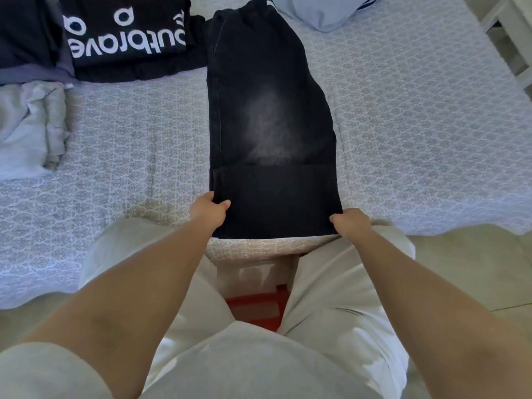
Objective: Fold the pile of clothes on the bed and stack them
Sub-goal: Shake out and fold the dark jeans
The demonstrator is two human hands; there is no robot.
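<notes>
A pair of black faded jeans (267,125) lies lengthwise down the middle of the bed (417,110), legs laid one on the other. My left hand (208,211) pinches the near left corner of the hem end. My right hand (349,221) grips the near right corner. The near end is slightly lifted off the sheet. A black T-shirt with white lettering (126,33) lies folded at the far left, on other dark clothes (26,33). A crumpled light grey garment (28,125) sits at the left edge.
The bed has a patterned pale sheet. A light blue pillow (322,10) lies at the far end. A white piece of furniture (515,33) stands at the far right. A red stool (259,309) shows between my knees, on a tiled floor (475,269).
</notes>
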